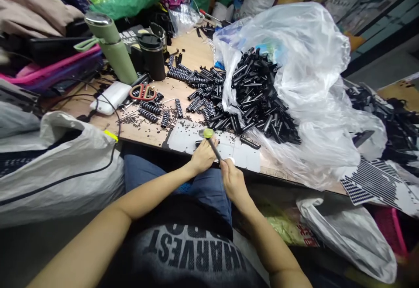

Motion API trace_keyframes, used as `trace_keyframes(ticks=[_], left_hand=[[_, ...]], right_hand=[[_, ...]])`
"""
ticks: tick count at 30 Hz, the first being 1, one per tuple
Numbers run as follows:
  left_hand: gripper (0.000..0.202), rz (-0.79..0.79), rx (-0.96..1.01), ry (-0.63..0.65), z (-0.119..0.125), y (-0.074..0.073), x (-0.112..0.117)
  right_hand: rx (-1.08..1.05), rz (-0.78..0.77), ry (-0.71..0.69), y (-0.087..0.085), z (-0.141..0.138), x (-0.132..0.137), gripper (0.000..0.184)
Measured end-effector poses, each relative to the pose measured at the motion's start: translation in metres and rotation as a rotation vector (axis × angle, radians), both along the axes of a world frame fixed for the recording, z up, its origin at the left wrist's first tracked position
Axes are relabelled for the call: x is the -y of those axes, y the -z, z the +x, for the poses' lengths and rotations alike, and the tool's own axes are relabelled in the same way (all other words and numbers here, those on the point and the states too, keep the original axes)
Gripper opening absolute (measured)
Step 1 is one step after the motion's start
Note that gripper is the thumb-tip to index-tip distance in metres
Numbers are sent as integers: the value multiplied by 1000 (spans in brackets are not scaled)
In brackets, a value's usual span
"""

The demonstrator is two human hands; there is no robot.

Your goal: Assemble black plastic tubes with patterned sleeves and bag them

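In the head view my right hand (231, 176) grips the dark handle of a small mallet (208, 133) with a yellow-green face. The mallet head is just above my left hand (203, 156), near the fingertips. My left fingers are closed on a black plastic tube-like piece (198, 143) lying on a white sheet (183, 136) at the table's front edge; part of the piece is hidden. To the right lies another black piece (250, 142). Behind it spreads a large heap of black plastic pieces (258, 98). Several black-and-white patterned cylinders (179, 108) lie to the left.
Small dark bits litter the wooden table (193, 46). Red-handled scissors (143, 92), a white power bank (111, 98), a green bottle (113, 52) and a black cup (153, 56) stand or lie left. A clear plastic bag (307, 56) surrounds the heap. White sacks (75, 157) hang at the front.
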State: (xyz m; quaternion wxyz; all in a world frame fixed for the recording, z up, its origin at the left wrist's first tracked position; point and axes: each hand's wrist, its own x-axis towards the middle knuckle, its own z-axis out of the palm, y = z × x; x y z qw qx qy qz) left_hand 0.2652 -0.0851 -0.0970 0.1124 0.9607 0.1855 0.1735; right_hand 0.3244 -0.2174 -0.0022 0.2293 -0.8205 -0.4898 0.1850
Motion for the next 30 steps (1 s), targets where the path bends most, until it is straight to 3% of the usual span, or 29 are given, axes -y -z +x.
trace_keyframes(ticks=[3, 5, 7, 10, 11, 13, 14, 16, 19, 21, 25, 27, 30], left_hand=[[42, -112, -35, -123, 2, -21, -12], [44, -111, 17, -251, -24, -44, -28], [47, -17, 138, -480, -76, -75, -46], [35, 189, 303, -1065, -173, -126, -65], [32, 230, 307, -1196, -198, -140, -70], [38, 286, 341, -1350, -223, -156, -78], [41, 278, 344, -1337, -222, -158, -84], [38, 183, 320, -1182, -196, -148, -99], [36, -48, 182, -865, -125, -116, -128], [37, -166, 77, -775, -77, -93, -149], [48, -380, -55, -863, -14, -65, -183], [50, -447, -110, -907, 1, -58, -194], [43, -478, -139, -898, 7, -54, -200]], right_hand=[[-22, 132, 86, -8, 10, 1, 43], [-14, 155, 125, -5, 21, 0, 43], [3, 142, 163, 3, 36, 0, 44], [47, 88, 208, 20, 61, 4, 45], [73, 62, 214, 25, 69, 6, 45], [151, -4, 203, 34, 83, 11, 43], [205, -45, 189, 37, 89, 14, 42], [331, -128, 155, 42, 98, 20, 38], [510, -166, 120, 51, 108, 29, 37], [598, -120, 98, 57, 114, 34, 39], [614, 52, 88, 60, 118, 32, 41], [552, 164, 73, 54, 114, 17, 38], [453, 297, -31, 44, 104, -29, 32]])
